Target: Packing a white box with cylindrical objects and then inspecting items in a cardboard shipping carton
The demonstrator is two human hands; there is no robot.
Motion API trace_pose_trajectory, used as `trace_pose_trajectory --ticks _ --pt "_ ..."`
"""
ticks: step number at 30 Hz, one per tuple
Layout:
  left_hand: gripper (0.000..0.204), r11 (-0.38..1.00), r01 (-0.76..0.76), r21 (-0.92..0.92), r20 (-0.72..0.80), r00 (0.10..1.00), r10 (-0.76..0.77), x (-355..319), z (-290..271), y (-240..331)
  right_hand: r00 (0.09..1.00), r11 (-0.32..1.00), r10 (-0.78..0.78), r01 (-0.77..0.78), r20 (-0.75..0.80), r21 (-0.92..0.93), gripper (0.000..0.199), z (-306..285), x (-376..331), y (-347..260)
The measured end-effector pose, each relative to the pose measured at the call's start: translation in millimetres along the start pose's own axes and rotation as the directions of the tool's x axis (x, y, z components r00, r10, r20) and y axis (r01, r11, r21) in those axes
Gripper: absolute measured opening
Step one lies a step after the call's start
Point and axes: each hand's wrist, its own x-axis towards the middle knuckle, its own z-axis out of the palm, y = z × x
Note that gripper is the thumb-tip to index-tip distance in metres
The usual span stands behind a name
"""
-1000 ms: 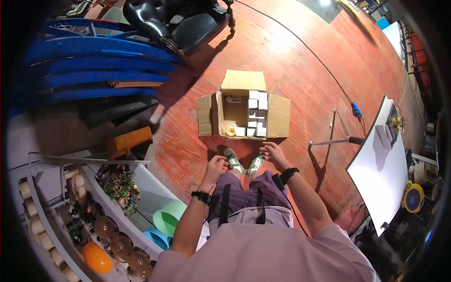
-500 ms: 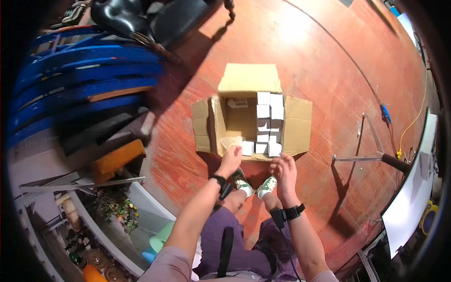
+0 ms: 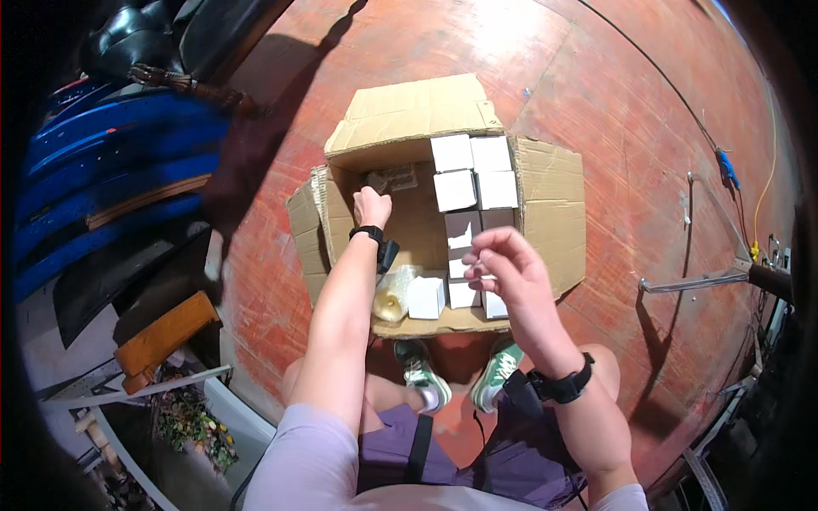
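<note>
An open cardboard box [image 3: 420, 232] stands on the floor in front of me. My left hand [image 3: 372, 207] reaches down inside its far left part, fingers curled closed; what they hold, if anything, is hidden. Beside those fingers lies a pale printed piece [image 3: 399, 177] against the box's inside. Over the right half hovers my right hand [image 3: 515, 272], fingers half bent and apart, holding nothing I can see. Beneath it, several white small boxes [image 3: 453, 190] fill the right side. Another white box [image 3: 426, 297] sits near the front, next to a round yellowish thing [image 3: 390, 307] in clear wrap.
Cardboard flaps [image 3: 550, 209] spread outward at the sides and far edge. My shoes [image 3: 420, 372] are close to the near side. At left are blue slatted pieces [image 3: 128, 162] and an orange-brown block [image 3: 166, 341]; a metal stand leg [image 3: 690, 281] is at right.
My left hand has moved from the box's near left corner to deep in its far left part. My right hand has come over the white boxes. The view is closer to the box.
</note>
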Motion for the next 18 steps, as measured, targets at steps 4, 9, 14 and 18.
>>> trace_pose_trajectory --ticks 4,9,14,18 --pt "0.067 0.948 -0.253 0.193 -0.304 0.903 0.303 58 47 -19 0.984 0.984 -0.174 0.173 0.033 0.038 0.014 -5 25 -9" --pt "0.077 0.912 -0.256 0.321 -0.186 0.927 0.326 105 68 -29 0.965 0.968 -0.252 0.251 0.068 0.015 0.013 -5 36 -12" --pt "0.062 0.806 -0.421 0.416 -0.123 0.852 0.508 64 41 -30 0.970 0.970 -0.233 0.228 0.068 0.079 0.014 -2 51 -13" --pt "0.036 0.175 0.306 -0.936 0.349 0.728 0.591 -2 -11 -11 0.972 0.973 -0.221 0.213 0.080 0.092 0.014 -9 66 -12"
